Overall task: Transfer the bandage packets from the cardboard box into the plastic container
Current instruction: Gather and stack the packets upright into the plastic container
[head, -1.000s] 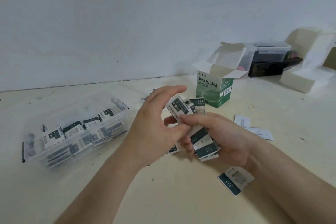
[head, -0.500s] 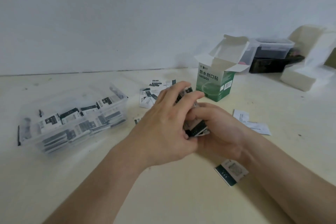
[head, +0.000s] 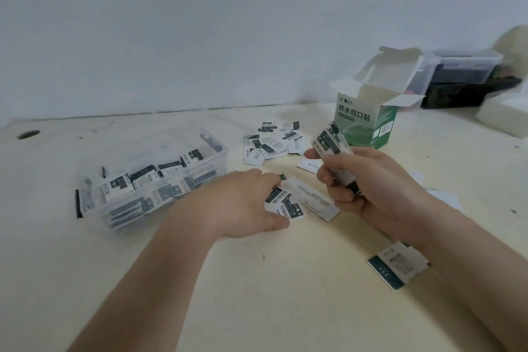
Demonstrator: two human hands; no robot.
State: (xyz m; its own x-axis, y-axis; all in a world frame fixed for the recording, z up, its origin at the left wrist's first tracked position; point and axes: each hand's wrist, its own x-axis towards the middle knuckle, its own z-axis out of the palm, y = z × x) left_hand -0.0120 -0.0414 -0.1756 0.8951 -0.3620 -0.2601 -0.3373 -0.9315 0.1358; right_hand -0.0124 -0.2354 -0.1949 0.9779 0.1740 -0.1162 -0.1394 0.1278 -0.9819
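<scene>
My right hand (head: 374, 188) grips a stack of white-and-dark-green bandage packets (head: 331, 141) upright above the table. My left hand (head: 243, 203) lies palm down on the table, its fingers and thumb closed around a few loose packets (head: 287, 207) beside a white leaflet (head: 317, 200). The clear plastic container (head: 205, 157) stands to the left, holding several packets in rows. The green cardboard box (head: 368, 123) stands behind my right hand with its flaps open; its inside is hidden. A loose pile of packets (head: 271, 140) lies between container and box.
One packet (head: 395, 266) lies by my right forearm. White paper slips (head: 445, 200) lie to the right. A lidded clear tub (head: 463, 68) and dark items stand at the back right by the wall, near a white block (head: 503, 117).
My hands have parted. The right hand has kept the stack and lifted it upright; the left hand has dropped to the table onto loose packets. The view has shifted right.
</scene>
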